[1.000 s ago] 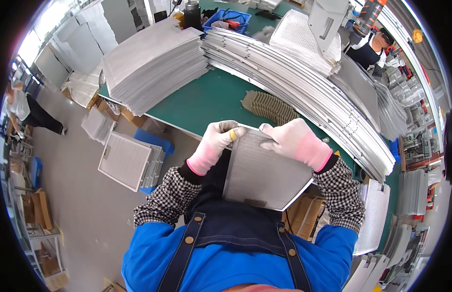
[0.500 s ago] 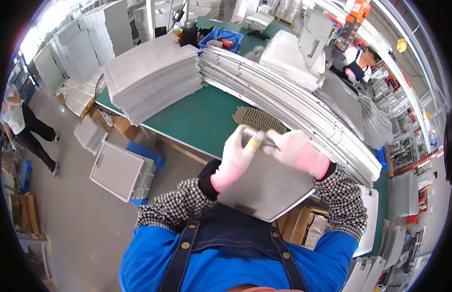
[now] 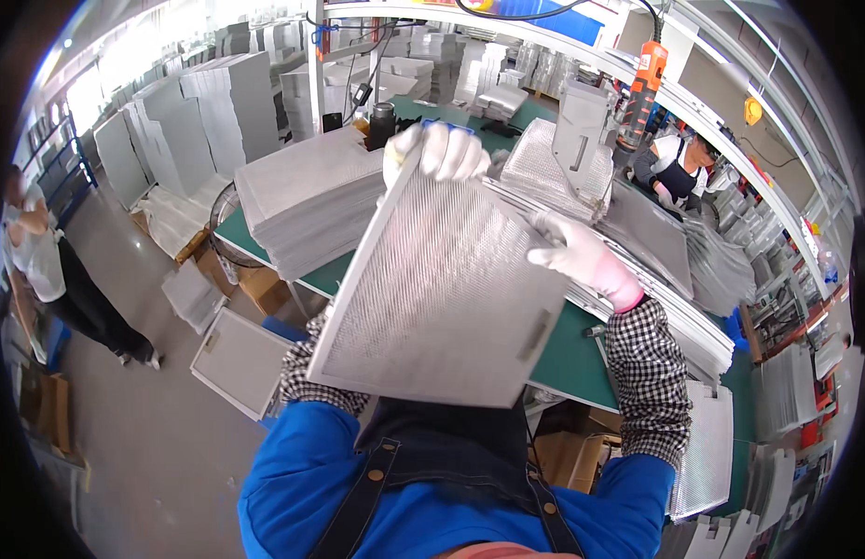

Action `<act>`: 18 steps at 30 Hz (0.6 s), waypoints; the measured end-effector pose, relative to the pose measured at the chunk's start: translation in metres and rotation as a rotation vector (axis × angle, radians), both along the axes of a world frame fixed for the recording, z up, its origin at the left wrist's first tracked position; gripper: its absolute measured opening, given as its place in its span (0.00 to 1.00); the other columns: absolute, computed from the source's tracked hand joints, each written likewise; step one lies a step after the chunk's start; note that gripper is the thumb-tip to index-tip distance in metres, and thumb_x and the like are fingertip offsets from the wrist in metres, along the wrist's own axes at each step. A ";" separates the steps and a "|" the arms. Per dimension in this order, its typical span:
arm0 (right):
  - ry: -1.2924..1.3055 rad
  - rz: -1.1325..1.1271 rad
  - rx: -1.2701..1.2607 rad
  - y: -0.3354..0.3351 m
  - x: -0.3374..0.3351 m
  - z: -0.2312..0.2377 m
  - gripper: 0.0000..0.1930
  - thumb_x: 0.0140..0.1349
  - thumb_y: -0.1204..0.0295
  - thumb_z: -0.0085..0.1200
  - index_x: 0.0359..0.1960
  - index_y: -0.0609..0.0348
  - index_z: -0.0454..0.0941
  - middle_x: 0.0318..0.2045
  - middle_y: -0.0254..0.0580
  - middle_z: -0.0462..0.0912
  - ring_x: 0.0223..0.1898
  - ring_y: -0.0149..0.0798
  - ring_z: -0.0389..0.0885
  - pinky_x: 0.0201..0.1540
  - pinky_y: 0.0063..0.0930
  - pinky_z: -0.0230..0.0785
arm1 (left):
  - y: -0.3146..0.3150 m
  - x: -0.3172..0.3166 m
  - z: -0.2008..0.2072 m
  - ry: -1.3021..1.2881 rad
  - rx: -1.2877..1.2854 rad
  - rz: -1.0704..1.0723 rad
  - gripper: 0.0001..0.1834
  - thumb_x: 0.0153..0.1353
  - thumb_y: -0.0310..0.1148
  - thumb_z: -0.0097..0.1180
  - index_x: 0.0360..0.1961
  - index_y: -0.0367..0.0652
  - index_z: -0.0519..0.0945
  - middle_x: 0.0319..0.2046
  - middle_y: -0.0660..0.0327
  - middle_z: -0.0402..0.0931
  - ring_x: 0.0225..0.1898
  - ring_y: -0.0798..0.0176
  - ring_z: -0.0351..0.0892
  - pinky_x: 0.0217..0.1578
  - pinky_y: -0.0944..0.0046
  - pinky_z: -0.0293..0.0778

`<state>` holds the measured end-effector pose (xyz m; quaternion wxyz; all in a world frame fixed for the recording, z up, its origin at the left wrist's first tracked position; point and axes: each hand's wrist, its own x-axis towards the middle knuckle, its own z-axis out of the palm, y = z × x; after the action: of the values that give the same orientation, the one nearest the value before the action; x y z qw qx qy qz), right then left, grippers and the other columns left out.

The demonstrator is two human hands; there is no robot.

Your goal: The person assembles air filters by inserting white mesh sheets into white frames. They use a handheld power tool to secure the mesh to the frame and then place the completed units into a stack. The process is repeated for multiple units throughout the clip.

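Note:
A mesh filter panel [image 3: 442, 289] with a pale metal edge strip along its left side stands tilted up in front of me. My left hand [image 3: 437, 154], in a white glove, is closed over its upper edge, the fingers folded onto the near face. The panel hides most of my left forearm. My right hand [image 3: 582, 253], gloved in white with a pink cuff, is at the panel's right edge with thumb and fingers apart; whether the fingertips touch the mesh I cannot tell. A small tool [image 3: 596, 332] lies on the green table [image 3: 570, 359] below my right hand.
A stack of mesh sheets [image 3: 302, 205] stands left on the table. Long pale frame strips [image 3: 670, 321] run along the right. An orange power tool [image 3: 643, 88] hangs above. A framed panel [image 3: 237, 359] is low on the left. One person [image 3: 50, 261] stands left, another [image 3: 675, 172] works at right.
The panel has come up from low before me to a tilted stand, my left hand now on its upper edge. My hands have moved apart, and the view has tilted upward.

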<state>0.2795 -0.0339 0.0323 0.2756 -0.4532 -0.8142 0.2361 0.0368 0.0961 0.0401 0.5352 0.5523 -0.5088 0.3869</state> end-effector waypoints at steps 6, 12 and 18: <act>0.032 -0.050 -0.008 -0.030 0.039 0.007 0.19 0.62 0.63 0.64 0.44 0.68 0.77 0.32 0.37 0.78 0.33 0.33 0.76 0.40 0.27 0.71 | -0.060 -0.024 -0.053 0.544 -0.679 0.665 0.23 0.75 0.45 0.49 0.56 0.36 0.75 0.42 0.61 0.79 0.54 0.62 0.77 0.55 0.64 0.76; -0.128 -0.273 0.028 -0.044 0.036 -0.008 0.15 0.61 0.70 0.64 0.45 0.64 0.76 0.30 0.45 0.77 0.31 0.37 0.77 0.39 0.32 0.71 | -0.074 -0.033 -0.090 0.727 -0.492 1.310 0.22 0.74 0.35 0.47 0.65 0.38 0.73 0.55 0.62 0.78 0.55 0.71 0.72 0.59 0.69 0.64; -0.377 -0.303 0.266 -0.024 0.015 -0.052 0.15 0.60 0.68 0.62 0.47 0.57 0.78 0.40 0.47 0.82 0.43 0.51 0.82 0.45 0.39 0.74 | -0.064 0.022 -0.159 0.300 -0.838 1.673 0.24 0.66 0.39 0.61 0.56 0.32 0.73 0.43 0.52 0.80 0.43 0.68 0.74 0.48 0.67 0.71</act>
<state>0.2942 -0.0578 -0.0199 0.2085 -0.5656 -0.7979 -0.0051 0.0592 0.0323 -0.1189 0.2987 0.5448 0.3066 0.7211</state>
